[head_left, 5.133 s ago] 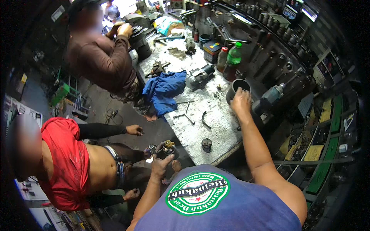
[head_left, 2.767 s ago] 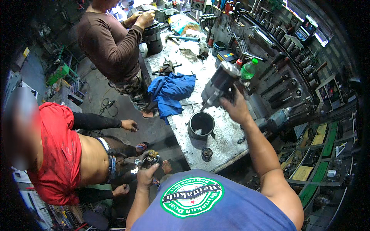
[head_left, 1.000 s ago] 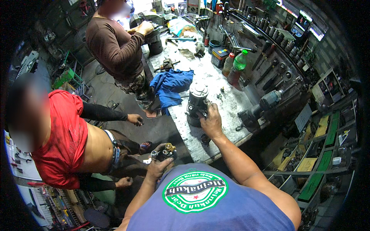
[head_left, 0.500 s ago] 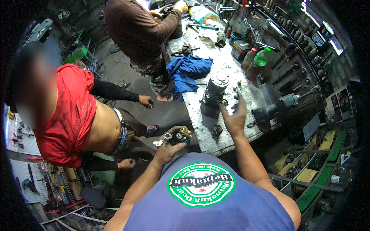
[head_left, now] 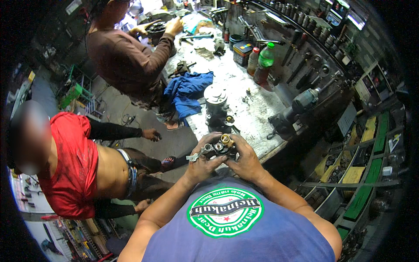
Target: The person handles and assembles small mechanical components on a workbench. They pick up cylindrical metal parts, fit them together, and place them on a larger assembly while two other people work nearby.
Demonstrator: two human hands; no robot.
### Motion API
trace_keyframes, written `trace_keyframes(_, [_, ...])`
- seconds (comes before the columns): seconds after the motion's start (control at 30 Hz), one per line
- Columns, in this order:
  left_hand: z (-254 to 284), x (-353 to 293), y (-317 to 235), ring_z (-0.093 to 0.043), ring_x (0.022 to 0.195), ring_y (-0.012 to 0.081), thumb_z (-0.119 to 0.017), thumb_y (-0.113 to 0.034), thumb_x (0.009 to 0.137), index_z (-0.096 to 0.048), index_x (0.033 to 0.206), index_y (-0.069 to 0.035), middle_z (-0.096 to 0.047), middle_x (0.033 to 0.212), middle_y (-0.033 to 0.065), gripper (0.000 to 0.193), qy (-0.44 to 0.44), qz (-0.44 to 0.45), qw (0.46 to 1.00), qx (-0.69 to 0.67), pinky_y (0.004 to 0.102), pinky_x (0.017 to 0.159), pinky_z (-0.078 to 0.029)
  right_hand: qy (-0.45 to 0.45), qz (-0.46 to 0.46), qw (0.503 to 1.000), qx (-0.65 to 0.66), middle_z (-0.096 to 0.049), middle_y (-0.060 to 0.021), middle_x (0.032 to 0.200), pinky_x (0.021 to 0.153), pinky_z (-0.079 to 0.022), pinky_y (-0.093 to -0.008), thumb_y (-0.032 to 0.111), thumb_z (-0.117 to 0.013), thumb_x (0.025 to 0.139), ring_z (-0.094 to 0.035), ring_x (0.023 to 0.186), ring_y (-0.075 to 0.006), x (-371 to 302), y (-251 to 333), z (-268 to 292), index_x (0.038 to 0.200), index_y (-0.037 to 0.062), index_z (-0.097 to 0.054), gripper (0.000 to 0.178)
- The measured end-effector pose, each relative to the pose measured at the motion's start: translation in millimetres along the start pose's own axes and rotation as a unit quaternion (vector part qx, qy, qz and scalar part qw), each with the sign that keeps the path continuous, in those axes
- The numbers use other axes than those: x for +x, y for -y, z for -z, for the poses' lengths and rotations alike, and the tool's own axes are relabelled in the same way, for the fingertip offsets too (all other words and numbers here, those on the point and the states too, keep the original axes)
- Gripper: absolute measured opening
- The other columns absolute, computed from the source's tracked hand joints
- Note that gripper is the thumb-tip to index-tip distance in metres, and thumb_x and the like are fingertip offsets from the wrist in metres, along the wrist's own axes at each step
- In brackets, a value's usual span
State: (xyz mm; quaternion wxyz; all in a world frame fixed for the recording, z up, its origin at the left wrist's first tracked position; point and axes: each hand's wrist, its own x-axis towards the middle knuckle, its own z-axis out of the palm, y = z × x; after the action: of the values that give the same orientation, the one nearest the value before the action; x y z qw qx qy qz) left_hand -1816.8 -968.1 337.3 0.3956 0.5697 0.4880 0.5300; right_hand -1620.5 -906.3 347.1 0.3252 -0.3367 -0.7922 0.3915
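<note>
Close in front of my chest, my left hand (head_left: 201,165) and my right hand (head_left: 247,160) are closed together around a dark metal part with a brass-coloured end (head_left: 225,139), which looks like a starter solenoid. A pale metal tab (head_left: 192,157) sticks out at its left, beside my left hand. My thumbs almost meet on the near side, and the fingers hide most of its body. Just beyond my hands a starter motor (head_left: 215,105) stands upright on the worktable (head_left: 257,118), its silver end up.
A blue cloth (head_left: 190,91) hangs over the table's left edge. On the right lie an impact wrench (head_left: 301,102), bottles (head_left: 264,61) and wrenches. One co-worker in red (head_left: 72,161) stands at my left; another in brown (head_left: 126,59) works at the far end. A parts rack (head_left: 358,170) stands right.
My right hand has come back from beside the starter motor to join the left on the solenoid. My left hand has moved right and up with it. The view has shifted.
</note>
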Motion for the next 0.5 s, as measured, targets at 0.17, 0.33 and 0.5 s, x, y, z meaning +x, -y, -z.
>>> trace_keyframes(0.17, [-5,16,0,-0.058,0.142,0.0324,-0.091,-0.018,0.086,-0.063,0.148,-0.004,-0.057,0.152,0.0206,0.069,0.020,-0.043,0.998,0.036,0.0426,0.121,-0.047,-0.016,-0.051,0.998,0.045,-0.073,-0.0264,0.126,0.101,-0.060,-0.0465,0.001,-0.084,0.082,-0.074,0.119,-0.0427,-2,-6,9,0.149,-0.0010,-0.054,0.073])
trace_keyframes(0.33, [-11,31,5,-0.058,0.142,0.0281,-0.090,-0.020,0.090,-0.056,0.153,-0.001,-0.058,0.154,0.0176,0.074,0.008,0.006,0.998,-0.054,0.0414,0.120,-0.048,-0.062,-0.039,0.997,0.028,-0.075,-0.0286,0.123,0.101,-0.060,-0.0449,0.002,-0.086,0.083,-0.076,0.117,-0.0412,16,-16,14,0.147,-0.0050,-0.055,0.071])
trace_keyframes(0.5, [2,22,16,-0.064,0.133,0.0220,-0.085,-0.011,0.094,-0.051,0.157,0.002,-0.063,0.149,0.0170,0.072,-0.071,0.118,0.985,-0.108,0.0370,0.112,-0.053,-0.112,-0.030,0.993,-0.029,-0.077,-0.0228,0.121,0.103,-0.058,-0.0400,0.001,-0.089,0.083,-0.076,0.118,-0.0320,46,-29,16,0.145,-0.0056,-0.056,0.070])
